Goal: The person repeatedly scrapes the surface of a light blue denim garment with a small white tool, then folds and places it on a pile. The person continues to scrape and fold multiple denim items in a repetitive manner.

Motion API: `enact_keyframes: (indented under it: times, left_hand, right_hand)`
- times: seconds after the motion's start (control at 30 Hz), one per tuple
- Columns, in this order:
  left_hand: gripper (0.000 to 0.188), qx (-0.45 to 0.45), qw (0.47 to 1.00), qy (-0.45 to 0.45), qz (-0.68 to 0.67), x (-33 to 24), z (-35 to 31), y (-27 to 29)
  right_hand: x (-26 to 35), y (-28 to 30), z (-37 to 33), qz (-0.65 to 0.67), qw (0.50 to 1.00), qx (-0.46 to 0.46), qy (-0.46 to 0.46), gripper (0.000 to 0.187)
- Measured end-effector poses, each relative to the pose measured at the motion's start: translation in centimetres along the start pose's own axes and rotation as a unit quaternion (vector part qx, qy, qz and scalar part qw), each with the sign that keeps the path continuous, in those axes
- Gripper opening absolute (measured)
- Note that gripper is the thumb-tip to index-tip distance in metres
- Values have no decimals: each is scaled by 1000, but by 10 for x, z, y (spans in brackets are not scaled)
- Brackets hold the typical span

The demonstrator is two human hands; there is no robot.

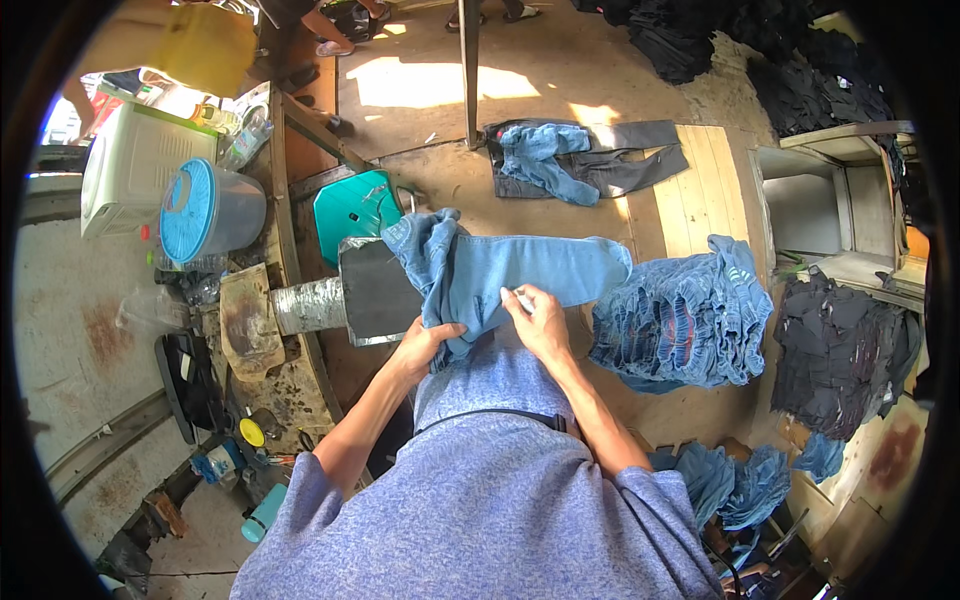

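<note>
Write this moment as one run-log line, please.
left hand: holds jeans | right hand: pinches white piece at jeans | jeans: partly on black board | denim stack: at right

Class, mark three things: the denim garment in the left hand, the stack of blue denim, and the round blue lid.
Denim garment (515, 266): head view, flat leg.
Stack of blue denim (682, 318): head view, folded layers.
Round blue lid (187, 214): head view, top face.

Jeans (530, 265) before you, partly over board (375, 295); pile (690, 325) to your right; bucket (225, 215) left; stool (348, 215) beyond board; pants (640, 165) on floor (570, 85) ahead.
</note>
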State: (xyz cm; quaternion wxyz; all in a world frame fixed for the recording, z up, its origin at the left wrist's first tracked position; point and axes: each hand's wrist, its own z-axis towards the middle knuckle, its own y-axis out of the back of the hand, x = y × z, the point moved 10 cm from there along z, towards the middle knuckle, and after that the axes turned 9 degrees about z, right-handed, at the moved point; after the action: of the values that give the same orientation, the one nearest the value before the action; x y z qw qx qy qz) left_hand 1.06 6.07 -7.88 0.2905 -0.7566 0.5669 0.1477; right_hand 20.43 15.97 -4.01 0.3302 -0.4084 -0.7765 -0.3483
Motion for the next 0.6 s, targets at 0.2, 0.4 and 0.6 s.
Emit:
enact_keyframes:
  times: [0.2,0.4,0.6]
  left_hand:
    - [43,10,1000,22,-17,-3,3,-9]
    - [39,-2,1000,-1,-20,-7,6,-11]
    - [35,12,999,11,-43,-8,4,-12]
  right_hand:
    - [1,-21,4,57,989,132,-32,37]
    - [-3,-32,14,92,986,134,-49,29]
    - [-9,-8,21,88,986,133,-55,22]
